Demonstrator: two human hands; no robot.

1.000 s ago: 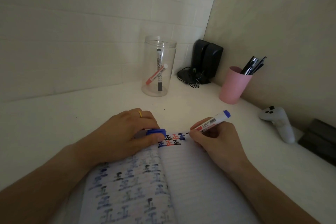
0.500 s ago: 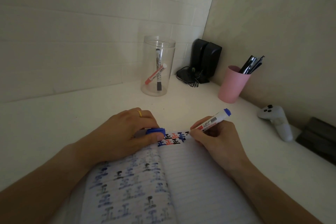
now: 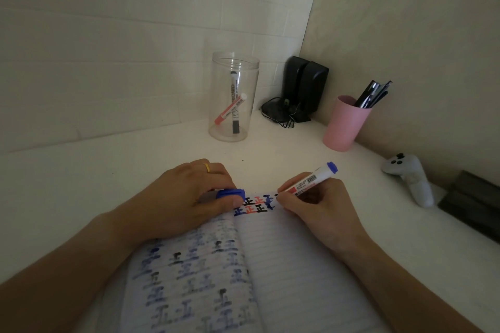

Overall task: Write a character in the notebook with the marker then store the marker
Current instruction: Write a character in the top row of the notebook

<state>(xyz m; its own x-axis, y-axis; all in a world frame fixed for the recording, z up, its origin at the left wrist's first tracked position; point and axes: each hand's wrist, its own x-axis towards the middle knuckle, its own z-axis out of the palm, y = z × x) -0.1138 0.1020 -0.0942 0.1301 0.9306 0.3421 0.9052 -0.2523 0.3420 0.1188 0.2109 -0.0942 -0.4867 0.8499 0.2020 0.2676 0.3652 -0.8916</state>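
The notebook [image 3: 270, 265] lies open on the desk [image 3: 135, 165], nearest the person. The left hand [image 3: 186, 203] rests on the notebook's far left corner, with a cap [image 3: 231, 194] under its fingers [image 3: 232, 201]. The right hand [image 3: 319, 205] rests on the notebook's far right corner, holding the marker [image 3: 311, 180], whose back end tilts up and to the right. Behind the notebook stands the jar [image 3: 232, 100] with two markers [image 3: 234, 105] inside. Right of the jar, in the wall corner, stand the speakers [image 3: 303, 86]. Right of the notebook's far edge stands the cup [image 3: 345, 124] with pens [image 3: 374, 94] in it. Right of the notebook lies the controller [image 3: 408, 176], and a box [image 3: 473, 205] lies right of it.
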